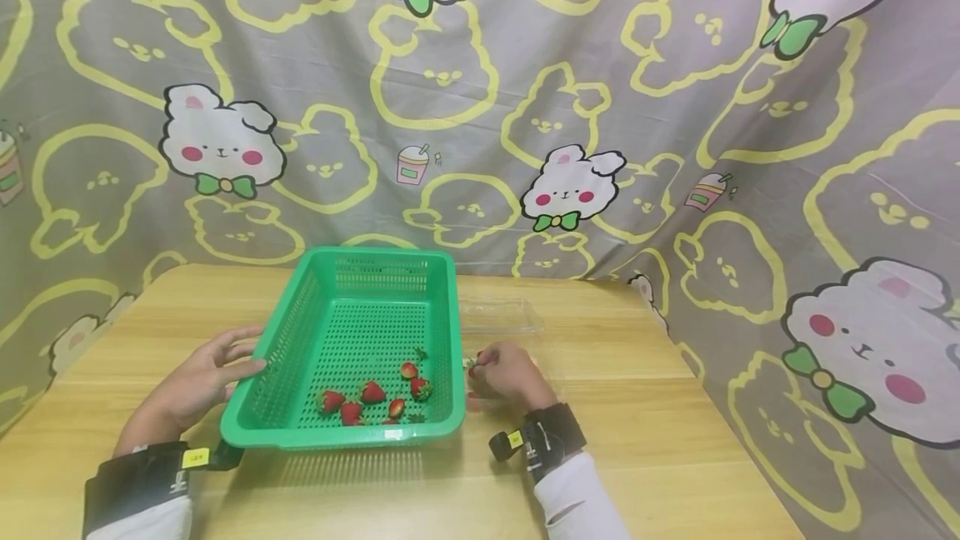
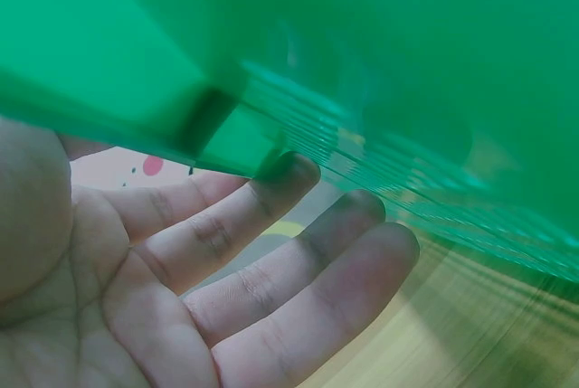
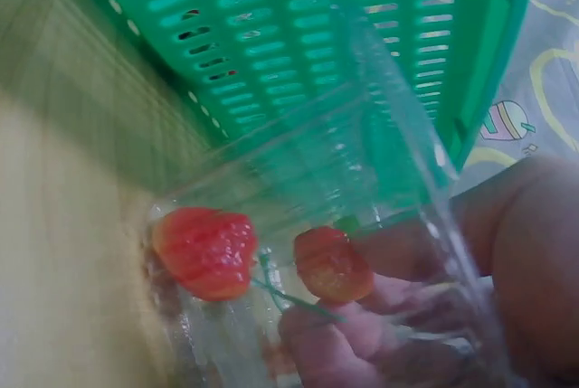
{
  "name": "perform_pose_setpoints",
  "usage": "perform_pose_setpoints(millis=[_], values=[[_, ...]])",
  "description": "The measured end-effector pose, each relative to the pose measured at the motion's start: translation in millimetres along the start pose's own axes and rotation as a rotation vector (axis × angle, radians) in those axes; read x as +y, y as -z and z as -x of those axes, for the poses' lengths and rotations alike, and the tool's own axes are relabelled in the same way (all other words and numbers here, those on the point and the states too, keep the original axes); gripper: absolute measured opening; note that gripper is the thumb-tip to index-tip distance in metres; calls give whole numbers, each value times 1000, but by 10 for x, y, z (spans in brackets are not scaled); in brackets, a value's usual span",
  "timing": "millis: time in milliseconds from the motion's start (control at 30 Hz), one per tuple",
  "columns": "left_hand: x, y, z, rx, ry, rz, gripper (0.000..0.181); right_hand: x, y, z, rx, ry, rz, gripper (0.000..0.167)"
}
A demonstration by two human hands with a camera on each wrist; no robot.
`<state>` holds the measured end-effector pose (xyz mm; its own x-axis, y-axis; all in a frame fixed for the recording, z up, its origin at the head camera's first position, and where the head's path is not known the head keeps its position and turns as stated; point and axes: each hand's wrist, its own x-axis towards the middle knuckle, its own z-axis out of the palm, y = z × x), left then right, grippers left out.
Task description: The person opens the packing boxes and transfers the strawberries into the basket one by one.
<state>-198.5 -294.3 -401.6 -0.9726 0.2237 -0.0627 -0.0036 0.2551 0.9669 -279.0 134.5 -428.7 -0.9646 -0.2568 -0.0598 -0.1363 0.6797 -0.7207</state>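
Observation:
A green plastic basket [image 1: 453, 340] stands on the table with several red strawberries [image 1: 372, 392] in its near end. My left hand [image 1: 197, 377] is at the basket's left side, its thumb against the rim; in the left wrist view the fingers of this hand [image 2: 244, 270] lie nearly straight against the green wall [image 2: 380, 71]. To the right of the basket, my right hand [image 1: 510, 373] reaches into a clear plastic box [image 1: 498, 315]. The right wrist view shows this hand [image 3: 407, 307] pinching a strawberry [image 3: 333, 264], with another strawberry [image 3: 206, 252] beside it in the box.
The wooden table [image 1: 630, 440] carries the basket and box. A grey curtain [image 1: 480, 132] with cartoon rabbits hangs behind the table and along its sides. The basket's right wall [image 3: 298, 53] rises close beside the clear box.

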Motion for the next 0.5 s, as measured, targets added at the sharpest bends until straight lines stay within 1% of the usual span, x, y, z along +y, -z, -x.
perform_pose_setpoints(millis=[133, 500], values=[[-6, 1, -2, 2, -6, -9, 69, 13, 7, -16, 5, -60, -86, 19], [-16, 3, -7, 8, -14, -8, 68, 8, 31, -22, -8, -112, -246, 16]])
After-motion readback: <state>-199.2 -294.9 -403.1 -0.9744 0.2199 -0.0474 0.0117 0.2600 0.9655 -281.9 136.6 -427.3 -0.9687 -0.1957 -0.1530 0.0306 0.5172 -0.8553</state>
